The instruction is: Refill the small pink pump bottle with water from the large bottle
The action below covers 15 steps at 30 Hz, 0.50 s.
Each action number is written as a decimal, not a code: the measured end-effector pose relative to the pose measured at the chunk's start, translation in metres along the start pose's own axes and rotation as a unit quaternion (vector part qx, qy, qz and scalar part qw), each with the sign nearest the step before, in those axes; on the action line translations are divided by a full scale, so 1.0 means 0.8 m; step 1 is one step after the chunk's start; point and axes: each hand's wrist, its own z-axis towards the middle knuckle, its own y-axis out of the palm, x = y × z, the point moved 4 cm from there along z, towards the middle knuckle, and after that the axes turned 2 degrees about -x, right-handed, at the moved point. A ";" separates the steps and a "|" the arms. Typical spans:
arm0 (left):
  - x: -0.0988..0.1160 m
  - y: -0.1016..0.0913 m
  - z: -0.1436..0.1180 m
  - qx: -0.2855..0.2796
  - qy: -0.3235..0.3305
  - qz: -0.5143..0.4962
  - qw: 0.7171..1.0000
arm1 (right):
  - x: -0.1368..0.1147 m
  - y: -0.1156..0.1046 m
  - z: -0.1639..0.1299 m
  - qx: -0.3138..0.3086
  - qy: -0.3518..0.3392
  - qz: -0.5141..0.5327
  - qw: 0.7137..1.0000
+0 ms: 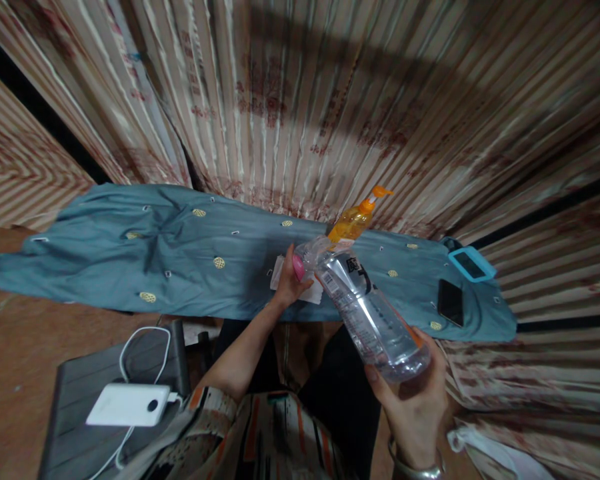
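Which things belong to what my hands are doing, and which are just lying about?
In hand:
- clear bottle, right hand
- pink piece, left hand

Apparently lying about:
- phone
- blue-framed item
- white power bank
- orange pump bottle, white sheet (role unclear)

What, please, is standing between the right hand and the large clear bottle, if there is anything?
Nothing visible: the right hand holds the bottle directly, near its base. The orange pump bottle shows beyond it, not between them.

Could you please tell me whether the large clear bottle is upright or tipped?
Tipped: the large clear bottle slants, its base end in the right hand and its neck end pointing toward the left hand.
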 end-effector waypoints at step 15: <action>0.003 -0.002 0.001 0.002 -0.002 0.024 1.000 | 0.016 0.002 -0.006 -0.014 0.052 0.041 0.998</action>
